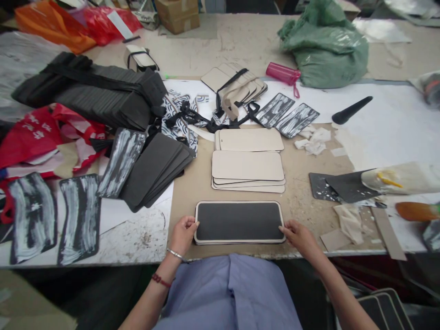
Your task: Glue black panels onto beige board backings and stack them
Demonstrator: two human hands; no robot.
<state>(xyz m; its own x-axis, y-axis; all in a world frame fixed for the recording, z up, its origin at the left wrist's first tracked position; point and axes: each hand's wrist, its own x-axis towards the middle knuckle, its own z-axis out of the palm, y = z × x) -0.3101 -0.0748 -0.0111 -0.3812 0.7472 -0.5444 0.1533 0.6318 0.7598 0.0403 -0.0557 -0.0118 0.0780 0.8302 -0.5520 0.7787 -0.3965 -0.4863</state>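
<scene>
Blue top, silver + red bracelets

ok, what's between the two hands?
A beige-edged black panel, with the left hand and right hand at its short ends; the head view shows it.

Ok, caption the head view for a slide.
Left hand and right hand hold a pale-edged dark panel near stacked cream panels.

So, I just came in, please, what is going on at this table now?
A person holds a dark panel with a pale border by its short ends, left hand and right hand at opposite ends. It lies flat near the edge of the table. Just beyond it are pale panels in piles. To the left are plain dark panels and some streaked panels with white marks.
</scene>
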